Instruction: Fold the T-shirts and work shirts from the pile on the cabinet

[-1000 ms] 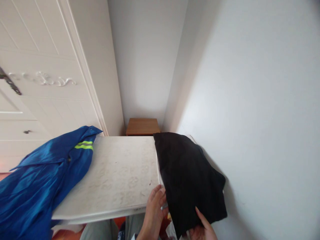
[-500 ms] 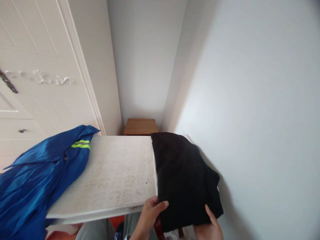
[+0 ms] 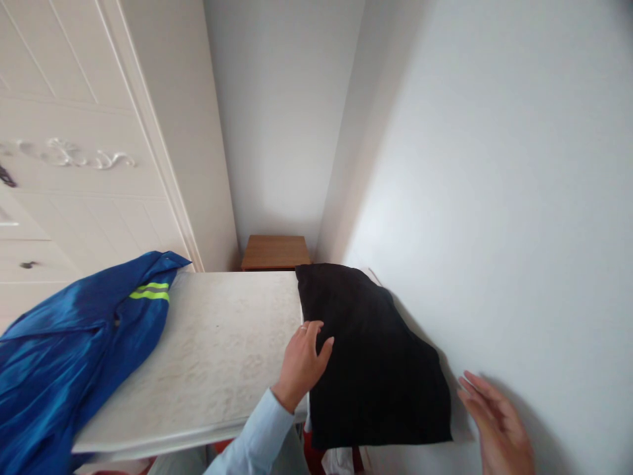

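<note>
A folded black garment (image 3: 376,363) lies at the right end of the white table (image 3: 222,349), its front edge hanging over the table's near side. My left hand (image 3: 302,359) rests at the garment's left edge, thumb and forefinger apart over the black cloth; its other fingers are partly hidden. To the right of the cloth, clear of it, my right hand (image 3: 497,419) is held before the wall with fingers loosely stretched out and nothing in them. A blue garment (image 3: 89,343) with yellow-green and grey stripes drapes over the table's left end.
A pale wardrobe (image 3: 173,132) stands at the left behind the blue garment. Past the table's far edge sits a small brown wooden cabinet (image 3: 275,251). The white wall (image 3: 494,198) runs close along the right side. Under the table's near edge, my legs and some white material show.
My left hand has moved up along the black garment's left edge. My right hand has let go of the lower right corner and moved right; the garment's right side now spreads flatter.
</note>
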Motion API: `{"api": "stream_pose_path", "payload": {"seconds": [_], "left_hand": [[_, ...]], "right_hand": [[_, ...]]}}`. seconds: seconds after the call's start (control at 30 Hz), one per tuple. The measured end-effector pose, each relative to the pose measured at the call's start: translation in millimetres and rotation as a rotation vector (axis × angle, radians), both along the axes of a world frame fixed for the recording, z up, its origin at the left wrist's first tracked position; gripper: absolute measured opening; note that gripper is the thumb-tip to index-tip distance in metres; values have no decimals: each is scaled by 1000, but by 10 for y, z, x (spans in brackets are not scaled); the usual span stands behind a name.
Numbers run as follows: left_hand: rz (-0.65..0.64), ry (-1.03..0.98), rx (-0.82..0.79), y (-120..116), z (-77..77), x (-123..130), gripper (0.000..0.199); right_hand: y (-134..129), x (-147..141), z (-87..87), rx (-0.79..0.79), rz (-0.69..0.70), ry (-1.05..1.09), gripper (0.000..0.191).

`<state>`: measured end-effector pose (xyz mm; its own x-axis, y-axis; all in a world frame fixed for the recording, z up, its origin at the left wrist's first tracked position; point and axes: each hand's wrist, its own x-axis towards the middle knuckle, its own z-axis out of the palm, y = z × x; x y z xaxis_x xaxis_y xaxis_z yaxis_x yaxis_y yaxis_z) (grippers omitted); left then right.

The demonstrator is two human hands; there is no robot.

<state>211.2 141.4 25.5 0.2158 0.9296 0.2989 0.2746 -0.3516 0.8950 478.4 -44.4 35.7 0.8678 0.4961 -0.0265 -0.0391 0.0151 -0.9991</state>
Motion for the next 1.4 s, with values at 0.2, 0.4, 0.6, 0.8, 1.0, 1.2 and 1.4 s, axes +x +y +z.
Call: {"api": "stream_pose_path", "payload": {"seconds": [0.2, 0.4, 0.6, 0.8, 1.0, 1.2, 1.4], "left_hand": [[-398, 98, 246, 626, -174, 407, 39], [-496, 322, 252, 767, -394, 415, 51], [-543, 487, 254, 756, -460, 422, 61], [-606, 514, 208, 790, -449, 414, 74], [-607, 504, 191, 795, -449, 430, 73], [-580, 474, 213, 790, -489, 442, 68], [-589, 504, 198, 802, -436, 445, 66]], "right_hand": [[1225, 45, 581, -43, 599, -146, 68], [2914, 395, 297, -506, 820, -349, 56], [4084, 502, -30, -648, 886, -547, 71], [4631, 403, -168, -686, 1154, -517, 82], [4740, 306, 31, -691, 1289, -465, 83], [4502, 371, 523, -1015, 1586, -715, 61], [4307, 598, 510, -1042, 1510, -723, 47]]}}
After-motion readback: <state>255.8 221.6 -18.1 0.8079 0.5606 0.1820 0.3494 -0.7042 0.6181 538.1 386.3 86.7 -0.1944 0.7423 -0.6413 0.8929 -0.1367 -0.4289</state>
